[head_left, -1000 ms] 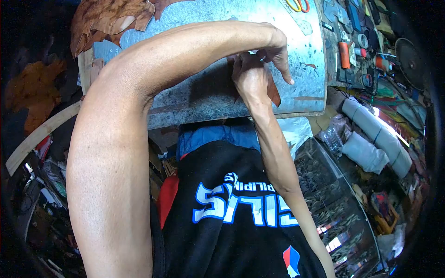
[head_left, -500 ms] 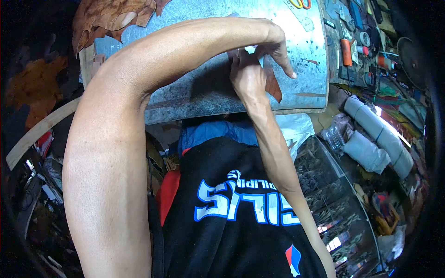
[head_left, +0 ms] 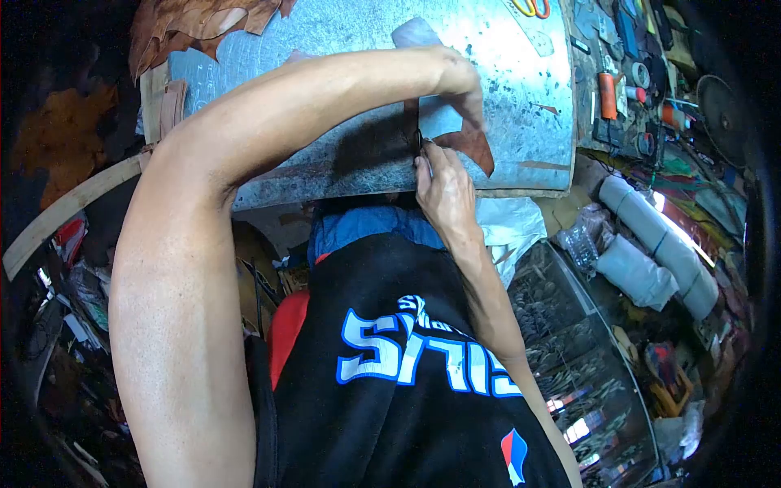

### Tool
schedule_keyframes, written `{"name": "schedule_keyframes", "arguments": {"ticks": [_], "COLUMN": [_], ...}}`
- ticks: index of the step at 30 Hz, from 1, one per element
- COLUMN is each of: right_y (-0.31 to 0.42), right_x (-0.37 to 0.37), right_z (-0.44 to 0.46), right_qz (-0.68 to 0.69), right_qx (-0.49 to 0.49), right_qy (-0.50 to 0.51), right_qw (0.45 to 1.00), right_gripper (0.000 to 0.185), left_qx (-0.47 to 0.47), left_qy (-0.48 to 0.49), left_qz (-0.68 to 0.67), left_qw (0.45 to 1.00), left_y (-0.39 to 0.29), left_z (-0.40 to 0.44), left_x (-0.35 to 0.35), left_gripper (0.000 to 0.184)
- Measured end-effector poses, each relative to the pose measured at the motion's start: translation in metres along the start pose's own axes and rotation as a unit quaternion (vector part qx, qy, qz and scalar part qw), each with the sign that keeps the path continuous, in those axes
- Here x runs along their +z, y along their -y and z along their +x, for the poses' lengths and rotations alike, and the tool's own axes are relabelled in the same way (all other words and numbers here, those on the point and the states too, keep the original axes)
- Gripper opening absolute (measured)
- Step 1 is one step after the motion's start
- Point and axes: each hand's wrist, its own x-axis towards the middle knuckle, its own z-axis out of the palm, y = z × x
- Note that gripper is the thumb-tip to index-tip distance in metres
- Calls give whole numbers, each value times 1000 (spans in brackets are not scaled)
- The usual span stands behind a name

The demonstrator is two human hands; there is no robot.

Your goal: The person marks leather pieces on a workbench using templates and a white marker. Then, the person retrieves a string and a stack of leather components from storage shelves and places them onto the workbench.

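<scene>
Left hand bends down at the brown piece, its grip partly hidden, so I cannot tell how wide; right hand pinches a thin dark item just beside that piece, near the tabletop's close edge. The left forearm blocks much of the middle. Hides lie far left, scissors far right. The tabletop is grey, scratched and spotted; around it the room is crowded, with a pale roll and a glass case at right. Since a second ago, the right hand has drawn nearer the body, uncovering more of the piece.
</scene>
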Motion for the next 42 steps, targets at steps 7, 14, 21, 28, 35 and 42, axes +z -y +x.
{"name": "schedule_keyframes", "arguments": {"ticks": [7,14,21,28,35,42], "right_y": [-9,-10,-25,-51,-61,-82], "right_x": [1,-3,-4,-50,-71,-79], "right_z": [0,-19,-18,36,92,103], "right_qz": [13,11,25,-121,-197,-140], "right_qx": [-32,-36,-81,-246,-377,-380], "right_qy": [-12,5,6,113,247,227], "right_qw": [999,999,996,955,871,886], "right_gripper": [27,27,28,36,44,33], "left_qx": [110,106,73,0,-55,-81], "left_qy": [-348,-410,-397,-383,-368,-344], "left_qz": [185,128,114,62,11,-36], "left_qw": [913,897,908,922,928,935], "left_y": [39,41,35,27,17,7], "left_z": [-28,-29,-33,-40,-38,-39], "left_x": [74,88,90,93,100,97], "left_gripper": [19,20,21,47,50,43]}}
